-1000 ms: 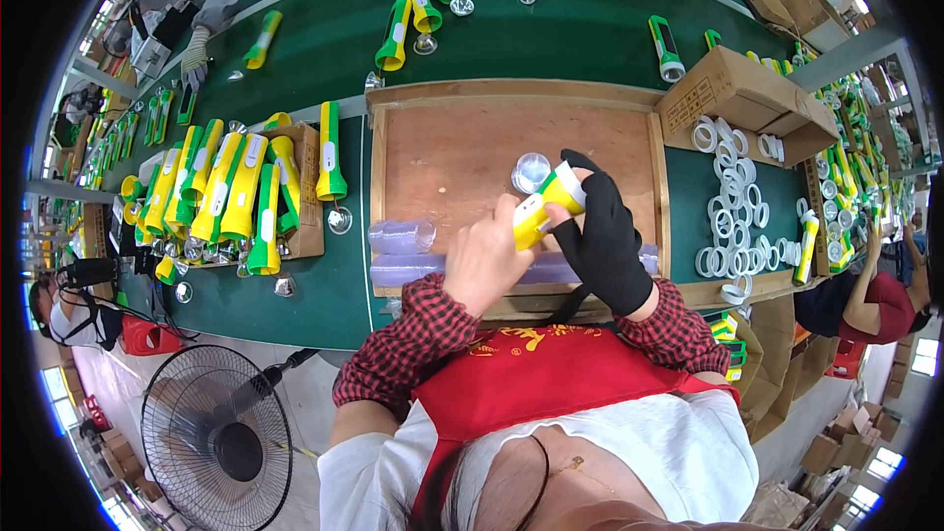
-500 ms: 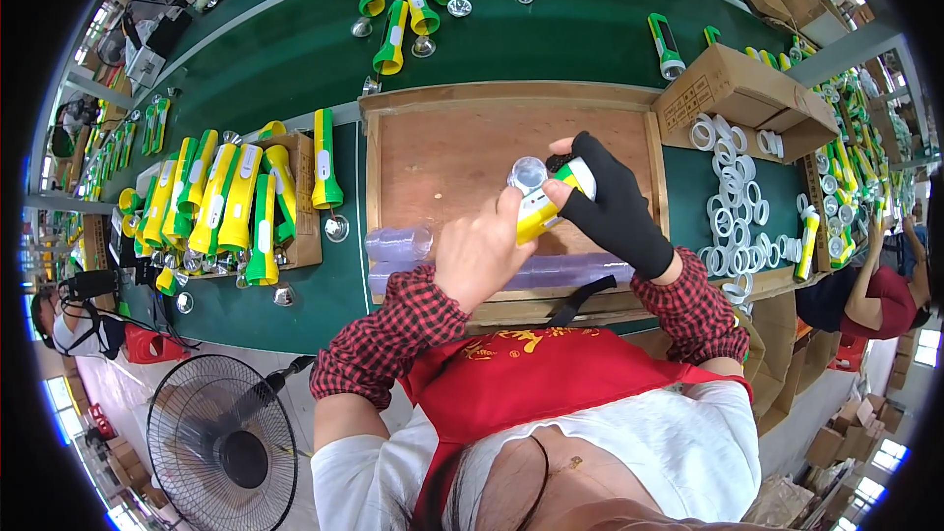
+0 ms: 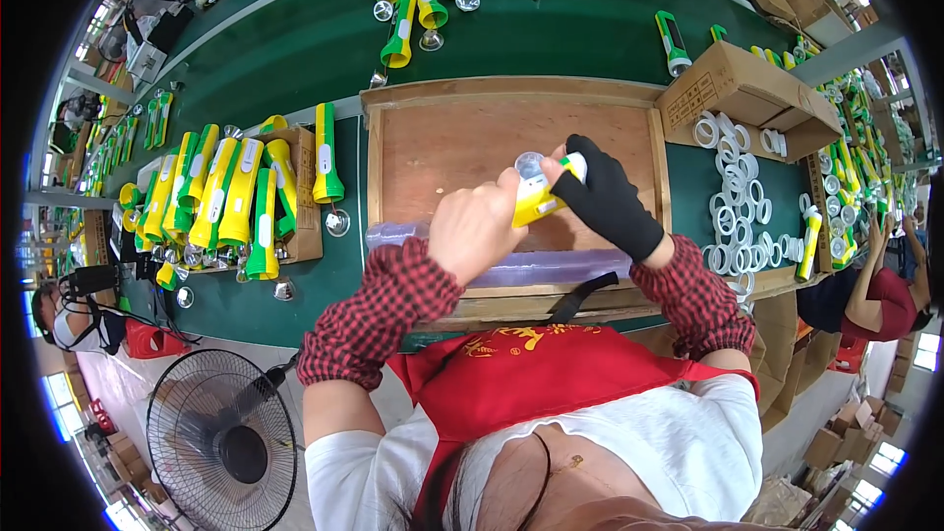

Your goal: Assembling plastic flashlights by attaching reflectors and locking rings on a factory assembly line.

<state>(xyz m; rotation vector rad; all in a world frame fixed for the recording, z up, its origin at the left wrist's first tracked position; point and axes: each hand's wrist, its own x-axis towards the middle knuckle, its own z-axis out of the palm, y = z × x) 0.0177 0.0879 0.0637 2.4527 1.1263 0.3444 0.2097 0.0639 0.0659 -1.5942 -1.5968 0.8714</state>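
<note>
The left hand (image 3: 474, 228) covers the rear of a yellow-and-white flashlight (image 3: 536, 203), and the gloved right hand (image 3: 608, 199) hides part of its front end, so how the fingertips sit there is hard to make out. Both grips are clamped on this one flashlight, above the middle of the wooden tray (image 3: 516, 91). A clear cup (image 3: 528, 164) shows just beyond it, its lower part hidden.

Two clear purplish stacks (image 3: 556, 268) lie along the tray's near edge, one long and one short; the left hand and sleeve cut off parts of both. Beyond the tray's far edge, five flashlights (image 3: 398, 31) form a loose group, with a sixth (image 3: 674, 42) apart to the right. White rings (image 3: 733, 199) overlap too much to count, right of the tray.

A cardboard box (image 3: 733, 87) stands by the tray's far right corner. Left of the tray, bunched flashlights (image 3: 221, 192) partly block a carton (image 3: 308, 192) on the worktop (image 3: 344, 320). A black strap (image 3: 593, 286) crosses the tray's near edge.
</note>
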